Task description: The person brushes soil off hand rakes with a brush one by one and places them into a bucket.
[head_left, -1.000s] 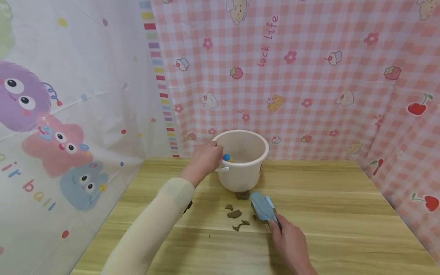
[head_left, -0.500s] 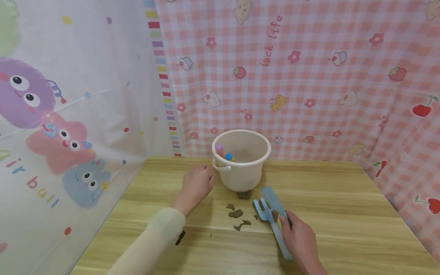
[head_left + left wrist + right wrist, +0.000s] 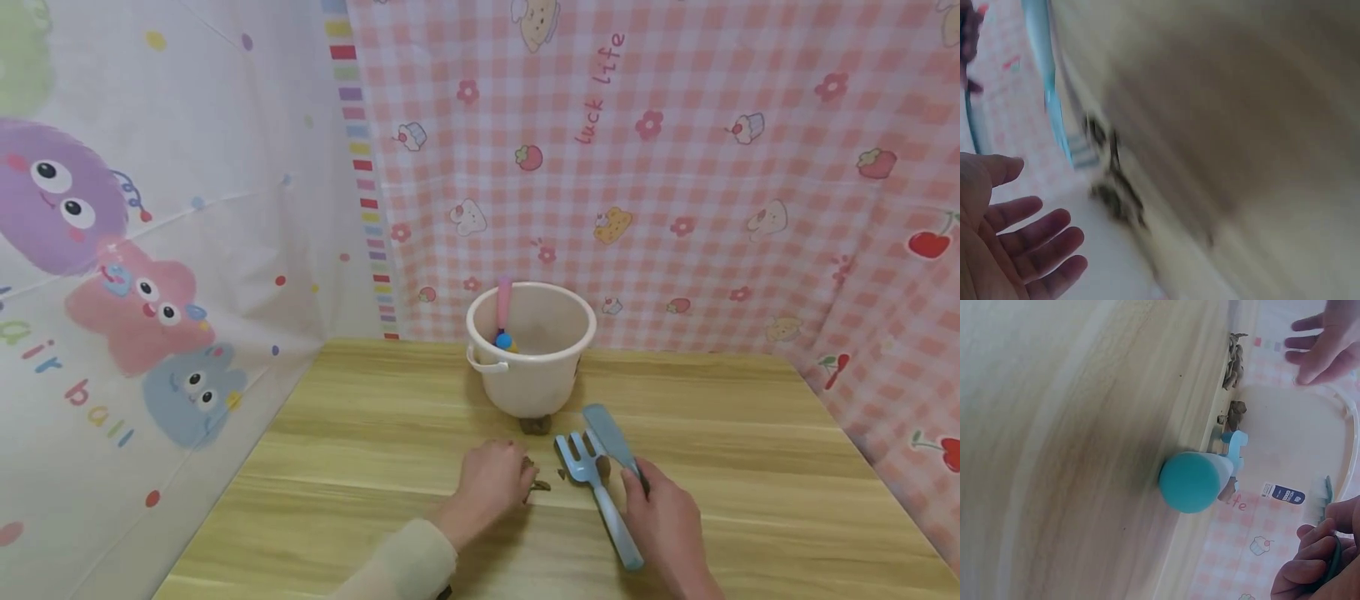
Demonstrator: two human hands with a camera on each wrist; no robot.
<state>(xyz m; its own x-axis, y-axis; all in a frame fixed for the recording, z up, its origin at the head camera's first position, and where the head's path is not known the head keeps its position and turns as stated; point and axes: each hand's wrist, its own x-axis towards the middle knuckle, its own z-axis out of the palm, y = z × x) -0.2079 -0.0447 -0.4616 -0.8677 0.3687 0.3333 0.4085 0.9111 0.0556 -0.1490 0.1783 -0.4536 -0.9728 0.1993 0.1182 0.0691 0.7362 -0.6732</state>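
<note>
My left hand (image 3: 491, 483) is low over loose brown pieces (image 3: 542, 485) on the table. In the left wrist view its fingers are loosely bent, with nothing between them, apart from the blurred pieces. My right hand (image 3: 666, 517) grips a blue trowel (image 3: 609, 437) by its dark handle, blade pointing away and turned nearly edge-on. Beside it lies a light blue garden fork (image 3: 611, 517), tines toward the bucket; the right wrist view shows the teal end of its handle (image 3: 1190, 482). A brown lump (image 3: 603, 468) shows between fork and trowel.
A cream bucket (image 3: 528, 387) stands toward the back, its handle hanging at the left. Inside are a pink stick (image 3: 503, 307) and a blue ball-shaped thing (image 3: 505, 342). Another brown lump (image 3: 536, 425) lies at its base. Printed cloths (image 3: 652, 183) hang behind the wooden table (image 3: 337, 450).
My left hand has gone from the bucket rim down to the brown pieces. The pink stick now reaches above the rim. My right hand has shifted the trowel rightward, turning it and uncovering the fork.
</note>
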